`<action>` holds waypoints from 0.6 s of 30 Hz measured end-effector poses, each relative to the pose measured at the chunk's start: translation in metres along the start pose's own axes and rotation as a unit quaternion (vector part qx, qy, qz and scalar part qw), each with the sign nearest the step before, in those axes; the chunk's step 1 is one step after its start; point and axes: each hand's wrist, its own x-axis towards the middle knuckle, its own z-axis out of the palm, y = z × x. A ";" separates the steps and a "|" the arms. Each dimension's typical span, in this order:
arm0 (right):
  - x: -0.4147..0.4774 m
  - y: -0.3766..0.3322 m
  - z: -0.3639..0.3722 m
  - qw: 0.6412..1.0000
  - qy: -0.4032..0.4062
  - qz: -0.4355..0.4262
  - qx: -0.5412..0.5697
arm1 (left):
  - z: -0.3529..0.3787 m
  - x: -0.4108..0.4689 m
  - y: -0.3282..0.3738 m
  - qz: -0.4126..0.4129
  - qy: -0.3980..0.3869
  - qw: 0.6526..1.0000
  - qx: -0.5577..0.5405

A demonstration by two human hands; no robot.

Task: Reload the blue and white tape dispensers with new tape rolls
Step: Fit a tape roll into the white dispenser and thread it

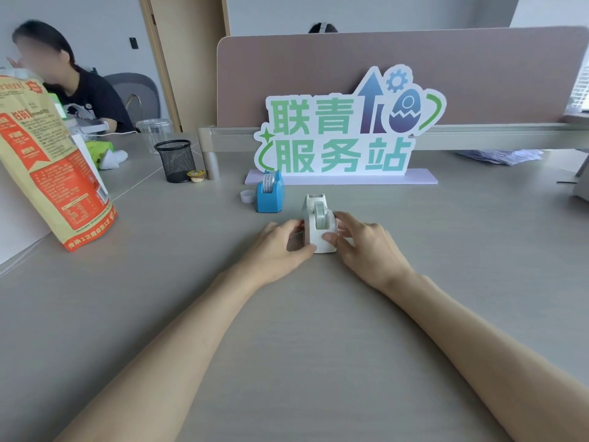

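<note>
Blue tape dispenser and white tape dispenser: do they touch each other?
Apart. The head view shows a strip of bare table between the blue tape dispenser and the white tape dispenser.

Seen as two bare forearms, uncovered down to the frame's bottom edge, ending in bare left hand (276, 247) and right hand (366, 247).

Bright, even daylight, soft shadows, wide-angle bending at edges, slight overall softness.
</note>
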 end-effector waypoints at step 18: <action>0.082 0.031 0.032 0.997 -0.030 0.059 -0.038 | 0.026 0.073 0.014 -0.067 0.030 0.992 0.105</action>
